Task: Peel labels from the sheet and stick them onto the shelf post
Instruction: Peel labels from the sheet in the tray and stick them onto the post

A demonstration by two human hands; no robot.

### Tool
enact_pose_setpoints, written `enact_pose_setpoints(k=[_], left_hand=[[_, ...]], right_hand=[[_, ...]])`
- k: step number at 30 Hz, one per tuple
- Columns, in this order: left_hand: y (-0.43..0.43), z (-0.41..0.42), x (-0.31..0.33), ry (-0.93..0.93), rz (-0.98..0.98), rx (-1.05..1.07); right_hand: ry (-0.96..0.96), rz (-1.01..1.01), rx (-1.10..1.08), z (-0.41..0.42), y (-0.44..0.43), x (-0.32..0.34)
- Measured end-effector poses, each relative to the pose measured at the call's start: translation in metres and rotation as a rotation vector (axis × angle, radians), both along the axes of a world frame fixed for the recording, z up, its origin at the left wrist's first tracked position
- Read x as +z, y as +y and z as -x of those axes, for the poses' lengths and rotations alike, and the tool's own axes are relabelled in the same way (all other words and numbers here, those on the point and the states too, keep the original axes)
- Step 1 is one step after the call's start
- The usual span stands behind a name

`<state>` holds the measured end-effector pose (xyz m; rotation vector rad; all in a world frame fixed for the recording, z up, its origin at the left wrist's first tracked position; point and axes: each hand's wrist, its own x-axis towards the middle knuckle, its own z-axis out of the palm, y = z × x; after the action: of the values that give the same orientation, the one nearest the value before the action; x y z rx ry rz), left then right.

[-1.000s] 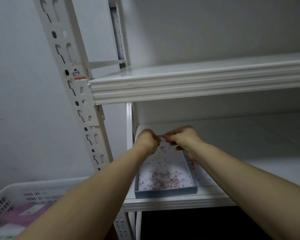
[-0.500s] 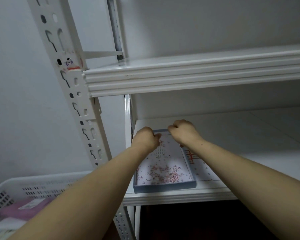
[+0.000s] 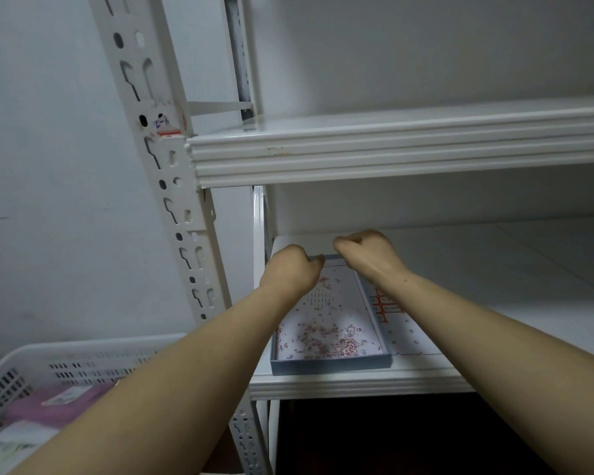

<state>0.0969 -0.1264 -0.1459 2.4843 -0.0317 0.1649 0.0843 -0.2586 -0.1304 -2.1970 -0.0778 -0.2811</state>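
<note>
Post far left, one label already on it by upper shelf. Left hand, right hand: fingers curled over tray far end, likely so scraps drop in; can't tell what they hold. Sheet flat right of tray, long axis front-to-back.

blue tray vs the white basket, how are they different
The blue tray has solid walls; the white basket has slotted walls. The blue tray sits on the lower shelf; the white basket stands off the shelving, lower and to the left. The blue tray holds scattered reddish scraps; the white basket holds a pink item and papers. Both are open-topped.
</note>
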Motion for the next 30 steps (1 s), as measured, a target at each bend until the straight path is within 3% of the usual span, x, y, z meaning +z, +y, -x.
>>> enact_pose_setpoints(k=[9,13,17,20,22,25,28,30], left_hand=[[0.012,0.038,0.033,-0.089,-0.111,-0.126],[0.028,0.062,0.051,-0.173,-0.148,-0.157],[0.051,0.088,0.078,-0.433,-0.14,-0.127],[0.067,0.101,0.089,-0.664,-0.214,-0.083],[0.076,0.103,0.092,-0.855,-0.237,-0.091],[0.09,0.096,0.105,-1.047,-0.123,0.014],[0.102,0.087,0.12,-0.928,0.058,0.262],[0.109,0.08,0.128,-0.806,0.25,0.317]], right_hand=[[-0.075,0.083,0.007,0.032,0.024,0.035],[-0.169,-0.005,0.013,0.05,0.046,0.066],[-0.183,-0.093,0.17,0.069,0.067,0.095],[-0.167,-0.25,0.152,0.074,0.076,0.105],[-0.243,-0.244,0.155,0.074,0.084,0.113],[-0.395,-0.197,0.131,0.072,0.099,0.13],[-0.499,-0.164,0.086,0.062,0.11,0.145],[-0.495,-0.107,0.053,0.056,0.118,0.151]])
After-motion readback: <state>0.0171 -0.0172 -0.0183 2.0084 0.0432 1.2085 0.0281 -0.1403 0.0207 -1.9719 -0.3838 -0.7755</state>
